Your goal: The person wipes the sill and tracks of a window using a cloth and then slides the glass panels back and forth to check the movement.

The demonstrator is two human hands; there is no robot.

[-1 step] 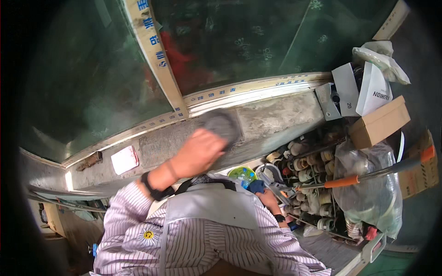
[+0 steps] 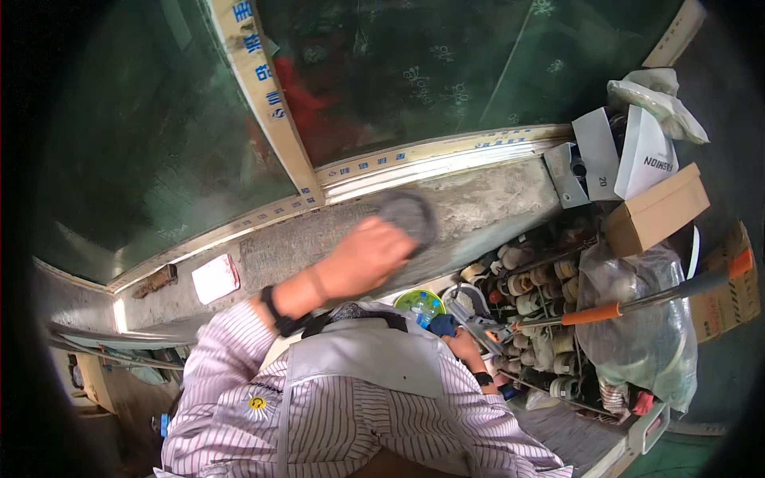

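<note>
Crowding the right side below the ledge, a rack of small spools (image 2: 534,287) sits beside a bulging clear plastic bag (image 2: 637,334), and a long tool with an orange grip (image 2: 590,314) lies across both. Above them stand a brown cardboard box (image 2: 655,209), white folded cartons (image 2: 629,155) and a crumpled white bag (image 2: 660,97). The person's left hand (image 2: 366,259) reaches up over the grey concrete ledge (image 2: 494,199), fingers curled around a dark grey cloth pad (image 2: 408,217) that is pressed flat on the ledge just under the pale window frame (image 2: 430,155). The right hand (image 2: 462,344) is low at the chest, closed on a small blue thing (image 2: 443,324), next to a round green-rimmed container (image 2: 419,303); how tightly it grips cannot be told. A white card (image 2: 215,279) and a rusty brown piece (image 2: 155,280) lie further left on the ledge, well apart from the pad. Dark green patterned glass (image 2: 414,72) fills the view above, split by a slanted frame bar (image 2: 267,103).
</note>
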